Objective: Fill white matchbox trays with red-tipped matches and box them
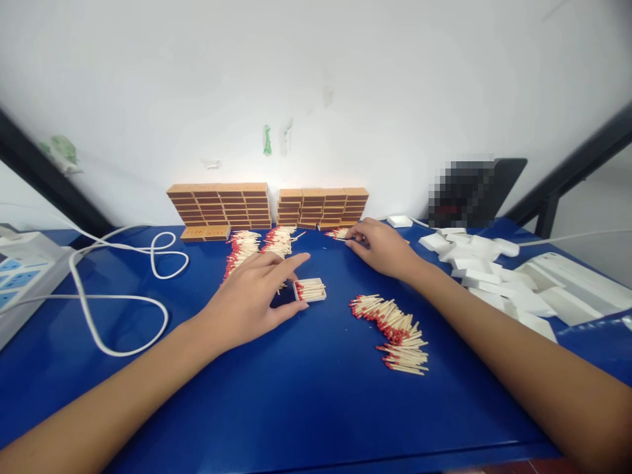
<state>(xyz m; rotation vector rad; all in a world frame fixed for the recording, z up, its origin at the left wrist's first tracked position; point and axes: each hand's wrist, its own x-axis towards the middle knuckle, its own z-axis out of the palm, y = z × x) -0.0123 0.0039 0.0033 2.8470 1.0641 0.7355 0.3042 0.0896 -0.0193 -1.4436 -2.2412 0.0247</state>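
A small white matchbox tray lies on the blue table, partly filled with matches, their red heads to the left. Around its left end is my left hand, thumb against the near side and a bent finger at the far corner; its index finger stretches out above. Farther back, my right hand is closed at the fingertips on matches lying before the stacked boxes. Two matchstick rows run behind my left hand, partly hidden by it. A curved row of matches lies right of the tray.
Stacked matchboxes and a second stack stand against the wall. A white cable loops at left by a power strip. White empty trays pile up at right, with a dark panel behind them.
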